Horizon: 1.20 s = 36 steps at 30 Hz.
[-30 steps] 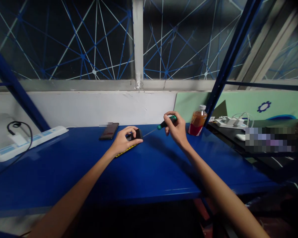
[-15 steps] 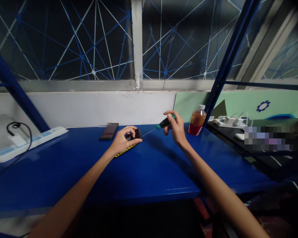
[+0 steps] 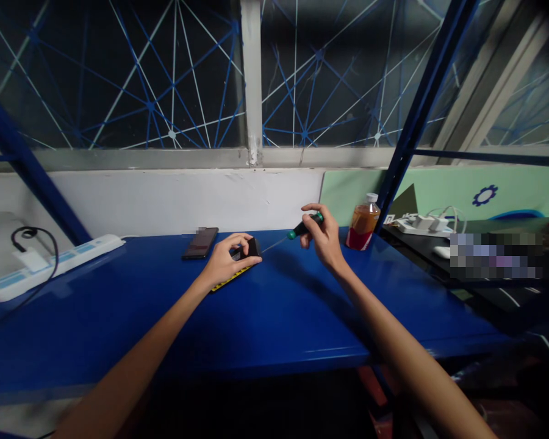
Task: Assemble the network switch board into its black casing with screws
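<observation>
My left hand (image 3: 226, 261) is wrapped round a small black object (image 3: 253, 247) with a yellow edge strip (image 3: 232, 278) along its near side, on the blue table (image 3: 201, 329). In my right hand (image 3: 326, 238) is a green and black screwdriver (image 3: 304, 227), held by its handle at a slant. Its thin shaft points left and down, and the tip meets or nearly meets the right end of the black object. My left palm and fingers hide much of that object.
A dark phone (image 3: 200, 242) lies behind my left hand. Farther left is a white power strip (image 3: 55, 268) with a black cable. A drink bottle (image 3: 363, 222) stands right of my right hand, near a blue rack post (image 3: 405, 143).
The fingers of my right hand have shifted slightly on the screwdriver handle. My left hand and the black object look unmoved.
</observation>
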Tool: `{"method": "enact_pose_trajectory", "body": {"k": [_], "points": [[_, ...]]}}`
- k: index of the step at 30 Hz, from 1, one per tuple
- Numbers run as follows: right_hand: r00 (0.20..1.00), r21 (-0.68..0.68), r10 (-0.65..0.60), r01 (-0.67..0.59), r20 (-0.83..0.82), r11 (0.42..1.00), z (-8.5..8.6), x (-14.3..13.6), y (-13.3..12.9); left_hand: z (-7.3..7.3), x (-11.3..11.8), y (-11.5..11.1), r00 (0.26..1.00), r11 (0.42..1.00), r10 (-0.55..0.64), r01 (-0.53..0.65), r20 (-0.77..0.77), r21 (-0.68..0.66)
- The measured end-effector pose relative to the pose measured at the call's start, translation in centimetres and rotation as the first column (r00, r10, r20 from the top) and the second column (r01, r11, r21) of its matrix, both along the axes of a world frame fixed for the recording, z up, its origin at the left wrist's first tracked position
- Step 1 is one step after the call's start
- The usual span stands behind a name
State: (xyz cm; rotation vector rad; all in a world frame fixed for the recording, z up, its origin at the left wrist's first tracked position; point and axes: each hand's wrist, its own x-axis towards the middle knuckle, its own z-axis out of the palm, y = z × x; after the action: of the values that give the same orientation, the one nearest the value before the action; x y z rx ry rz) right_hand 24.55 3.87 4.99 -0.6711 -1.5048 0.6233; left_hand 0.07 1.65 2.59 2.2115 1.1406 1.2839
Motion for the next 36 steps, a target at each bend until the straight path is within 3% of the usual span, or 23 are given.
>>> {"method": "enact_pose_trajectory", "body": {"k": [3,11,16,22,27,29,36], "points": [[0.995,0.014,0.088,-0.087,-0.037,0.996,0.02,0.03,0.07,0.07,0.05,-0.06,1.0,1.0,0.006,-0.006,-0.006,-0.005],[0.994,0.008,-0.102,0.102,0.03,0.995,0.13,-0.17,-0.2,0.13,0.07,-0.08,1.0,1.0,0.008,-0.007,-0.01,0.014],[0.999,0.029,0.044,-0.044,-0.005,0.999,0.01,0.14,0.19,0.06,0.07,-0.01,1.0,1.0,0.008,-0.008,-0.008,0.013],[0.995,0.022,-0.101,0.1,0.01,0.995,0.28,-0.19,-0.37,0.2,0.1,-0.15,1.0,1.0,0.006,-0.006,-0.002,0.006],[0.993,-0.014,0.097,-0.098,-0.059,0.995,0.08,-0.14,-0.21,0.31,0.21,-0.25,1.0,1.0,0.005,-0.005,-0.001,0.001],[0.989,-0.005,0.123,-0.124,-0.08,0.992,-0.02,-0.14,-0.06,0.26,0.23,-0.22,1.0,1.0,0.002,-0.002,-0.002,0.004],[0.994,-0.011,-0.111,0.111,0.024,0.994,0.18,-0.41,-0.52,0.07,0.21,-0.09,1.0,1.0,0.006,-0.006,-0.014,0.019]]}}
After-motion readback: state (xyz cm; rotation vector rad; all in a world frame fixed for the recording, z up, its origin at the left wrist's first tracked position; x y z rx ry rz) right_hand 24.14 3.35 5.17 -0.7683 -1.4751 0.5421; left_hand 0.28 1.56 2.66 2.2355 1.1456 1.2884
